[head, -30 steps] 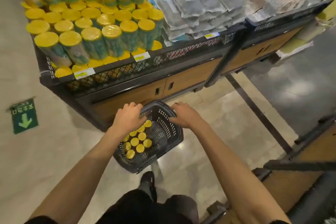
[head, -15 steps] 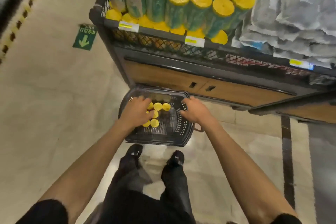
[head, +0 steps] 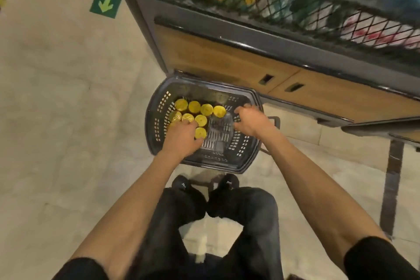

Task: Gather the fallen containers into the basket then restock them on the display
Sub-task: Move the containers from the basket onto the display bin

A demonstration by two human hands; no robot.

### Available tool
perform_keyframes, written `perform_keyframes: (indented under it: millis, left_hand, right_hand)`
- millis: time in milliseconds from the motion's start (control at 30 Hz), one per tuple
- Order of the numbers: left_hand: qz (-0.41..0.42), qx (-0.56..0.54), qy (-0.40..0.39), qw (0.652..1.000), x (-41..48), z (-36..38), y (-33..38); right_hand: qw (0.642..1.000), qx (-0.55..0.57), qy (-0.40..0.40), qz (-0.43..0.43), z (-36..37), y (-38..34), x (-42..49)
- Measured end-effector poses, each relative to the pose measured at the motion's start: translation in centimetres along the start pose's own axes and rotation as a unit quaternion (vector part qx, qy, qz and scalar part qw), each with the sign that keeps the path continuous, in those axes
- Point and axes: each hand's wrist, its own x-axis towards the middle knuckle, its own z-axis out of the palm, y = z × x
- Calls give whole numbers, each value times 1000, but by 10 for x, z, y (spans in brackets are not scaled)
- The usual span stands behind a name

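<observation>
Basket point(head: 152, 129) now down mid-frame, we start restocking: left hand point(head: 181, 137) on cans point(head: 206, 109), grip unclear; right hand point(head: 251, 120) loose, empty.

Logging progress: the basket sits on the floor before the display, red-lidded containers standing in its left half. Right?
No: the head view shows yellow lids, not red. The containers do stand in the basket's left half, on the floor before the display.

Dim, warm indoor light, soft motion blur throughout, and wide-angle bending toward the picture's edges.
</observation>
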Motion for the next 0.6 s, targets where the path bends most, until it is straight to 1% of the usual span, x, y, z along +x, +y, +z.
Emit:
perform_keyframes:
  millis: [167,300,400,500,600]
  left_hand:
    - [9,30,-9,999,55,88,-29]
    - [14,32,-41,999,99,145,-56]
    - [17,61,-26,998,133,184,-72]
    - [-4,62,-39,997,167,217,-76]
    - [5,73,-56,996,193,247,-71]
  right_hand:
    - [1000,-24,8,-3,61,9,74]
    - [999,-33,19,-4,111,15,132]
    - [999,-24,37,-1,147,24,174]
    - [999,-19,50,-2,179,32,213]
    - [998,-5,63,-2,205,41,248]
